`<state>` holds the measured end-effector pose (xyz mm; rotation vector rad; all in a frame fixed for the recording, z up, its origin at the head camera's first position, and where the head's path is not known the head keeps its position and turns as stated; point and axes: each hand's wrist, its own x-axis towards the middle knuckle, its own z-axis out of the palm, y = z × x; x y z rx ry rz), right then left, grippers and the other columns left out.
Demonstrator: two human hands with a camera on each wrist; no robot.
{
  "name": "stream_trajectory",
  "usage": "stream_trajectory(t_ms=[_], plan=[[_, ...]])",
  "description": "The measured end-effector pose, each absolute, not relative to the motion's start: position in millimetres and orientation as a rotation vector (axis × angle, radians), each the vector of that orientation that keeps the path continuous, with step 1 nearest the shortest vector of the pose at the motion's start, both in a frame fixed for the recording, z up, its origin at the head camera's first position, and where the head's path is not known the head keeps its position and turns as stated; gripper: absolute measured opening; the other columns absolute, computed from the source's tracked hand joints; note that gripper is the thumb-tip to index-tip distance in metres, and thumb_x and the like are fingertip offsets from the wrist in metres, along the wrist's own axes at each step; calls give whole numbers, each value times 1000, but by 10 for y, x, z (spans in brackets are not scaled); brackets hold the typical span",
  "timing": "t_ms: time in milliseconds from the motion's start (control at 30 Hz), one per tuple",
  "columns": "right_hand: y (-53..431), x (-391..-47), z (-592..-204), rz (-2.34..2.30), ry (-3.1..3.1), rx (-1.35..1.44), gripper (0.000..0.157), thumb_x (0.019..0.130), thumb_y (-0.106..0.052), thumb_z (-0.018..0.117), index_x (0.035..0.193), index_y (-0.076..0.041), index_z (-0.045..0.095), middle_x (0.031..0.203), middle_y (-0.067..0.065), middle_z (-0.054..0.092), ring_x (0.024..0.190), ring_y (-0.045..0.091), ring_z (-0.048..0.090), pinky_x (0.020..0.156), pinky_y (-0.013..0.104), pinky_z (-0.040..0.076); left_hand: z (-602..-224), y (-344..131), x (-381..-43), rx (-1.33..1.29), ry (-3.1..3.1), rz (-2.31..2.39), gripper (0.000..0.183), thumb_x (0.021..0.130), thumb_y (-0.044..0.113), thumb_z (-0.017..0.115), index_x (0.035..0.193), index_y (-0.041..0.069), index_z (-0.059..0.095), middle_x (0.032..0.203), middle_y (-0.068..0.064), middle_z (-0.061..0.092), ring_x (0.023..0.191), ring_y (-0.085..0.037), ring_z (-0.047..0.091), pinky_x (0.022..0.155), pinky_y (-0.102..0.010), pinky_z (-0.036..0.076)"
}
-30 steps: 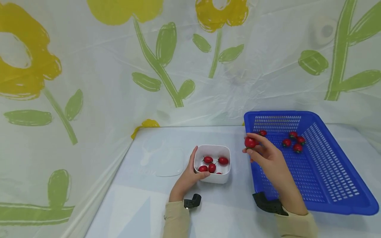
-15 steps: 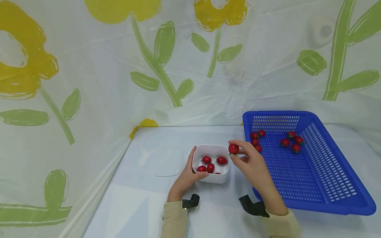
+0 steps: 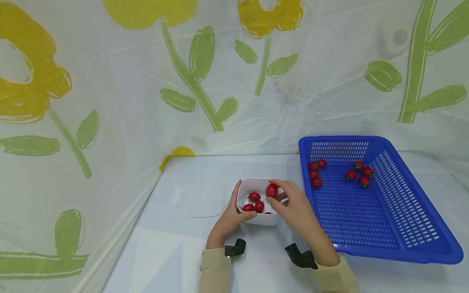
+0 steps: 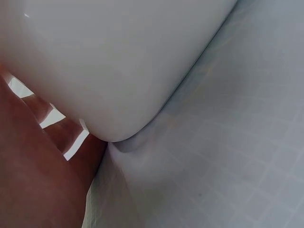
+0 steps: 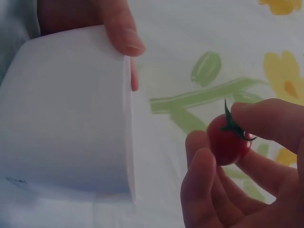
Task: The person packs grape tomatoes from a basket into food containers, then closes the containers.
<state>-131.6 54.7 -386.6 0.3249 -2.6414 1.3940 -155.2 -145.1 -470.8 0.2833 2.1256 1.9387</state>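
My left hand [image 3: 231, 217] grips a white square container [image 3: 265, 220] on the table, its thumb over the near rim and its fingers along the left side. Several cherry tomatoes [image 3: 254, 196] lie inside. Between thumb and fingertips my right hand [image 3: 296, 209] pinches one cherry tomato [image 3: 271, 190] over the container's right side. The right wrist view shows this tomato [image 5: 229, 142] with its green calyx, above the rim. In the left wrist view the container's outer wall [image 4: 118, 71] fills much of the picture, and the left hand [image 4: 38, 161] lies against it.
A blue perforated basket [image 3: 366, 219] stands on the right, with several cherry tomatoes [image 3: 351, 175] in its far part. A clear lid [image 3: 207, 199] lies flat left of the container. A flower-patterned sheet [image 3: 146, 77] hangs behind the white table [image 3: 161, 248].
My right hand has carried the cherry tomato leftward from the basket's left edge to above the container. My left hand keeps its hold on the container, with little movement.
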Motion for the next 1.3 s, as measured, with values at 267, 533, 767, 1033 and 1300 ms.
stream_trajectory(t_ms=[267, 533, 767, 1033, 1300], plan=[[460, -1308, -3909, 1238, -2803, 259, 47, 78, -27, 68, 121, -18, 54, 97, 1, 51, 72, 15, 47, 51, 22, 44, -4518, -1436, -1481, 328, 2137, 1910, 95, 76, 28, 68, 144, 28, 2, 143, -9, 18, 126, -33, 26, 91, -41, 40], [443, -1307, -3980, 1062, -2892, 256, 44, 79, -32, 65, 120, -19, 54, 99, 2, 53, 71, 15, 48, 55, 24, 44, -4527, -1437, -1495, 336, 2115, 1929, 96, 76, 27, 69, 144, 27, 2, 143, -9, 18, 125, -33, 26, 90, -39, 41], [417, -1324, -4036, 988, -2915, 269, 44, 78, -28, 67, 118, -16, 56, 102, 4, 54, 76, 18, 52, 61, 31, 49, -4599, -1444, -1526, 335, 2093, 1935, 93, 77, 21, 68, 143, 33, 2, 143, -7, 18, 126, -31, 26, 90, -38, 41], [401, -1311, -4049, 949, -2997, 264, 42, 79, -25, 65, 118, -13, 56, 108, 6, 53, 78, 19, 54, 63, 34, 51, -4825, -1459, -1591, 304, 2143, 1961, 90, 76, 20, 68, 139, 45, 8, 140, 1, 24, 122, -25, 31, 88, -39, 43], [385, -1302, -4070, 967, -3006, 255, 44, 79, -23, 65, 120, -14, 53, 111, 8, 48, 77, 20, 55, 59, 32, 52, -4812, -1472, -1582, 309, 2134, 1954, 89, 77, 20, 67, 139, 45, 7, 140, 2, 24, 122, -24, 32, 89, -38, 41]])
